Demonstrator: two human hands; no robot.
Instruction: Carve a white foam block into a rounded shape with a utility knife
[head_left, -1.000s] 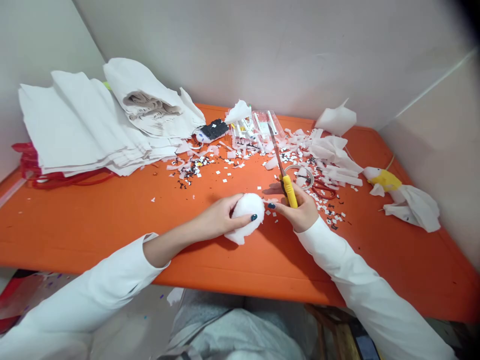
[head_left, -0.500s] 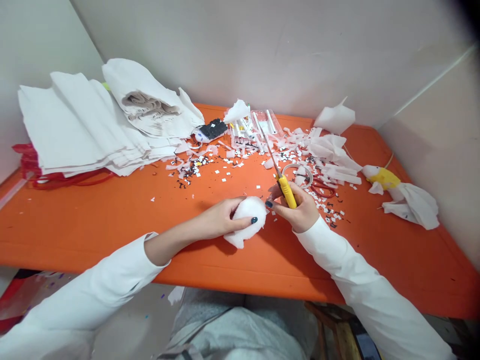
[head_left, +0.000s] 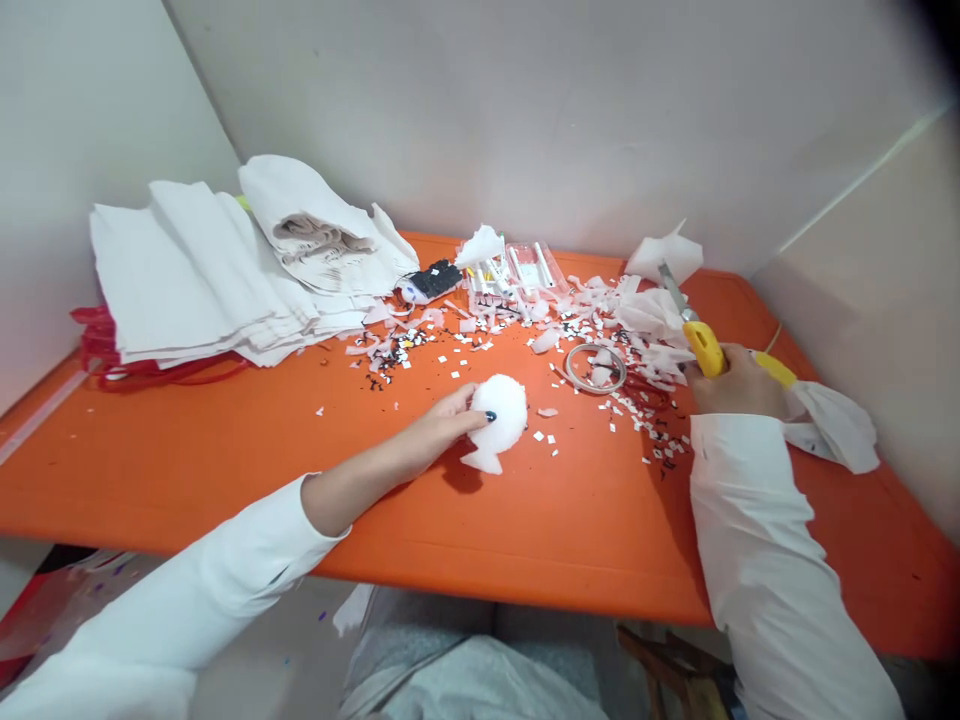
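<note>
My left hand (head_left: 442, 430) pinches a white, rounded foam-like piece (head_left: 501, 410) with a small pointed tab at its lower end, just above the table. My thumb lies on its face and the other fingers are mostly behind it. At the right, my right hand (head_left: 739, 382) is closed around a yellow utility knife (head_left: 705, 347) with its blade out, pointing up and left. Beside that hand lie a yellow-and-white object (head_left: 776, 368), partly hidden, and a crumpled white sheet (head_left: 832, 420).
The orange table (head_left: 300, 500) carries a stack of white sheets (head_left: 187, 280) at left and a tray of white markers (head_left: 536, 265) at the back. A tape roll (head_left: 596, 369), white scraps (head_left: 652, 310), black-and-white bits and red-handled scissors (head_left: 649, 393) lie right of centre.
My right hand has moved away from the white piece to the far right with the knife. My left hand still holds the piece, now turned slightly.
</note>
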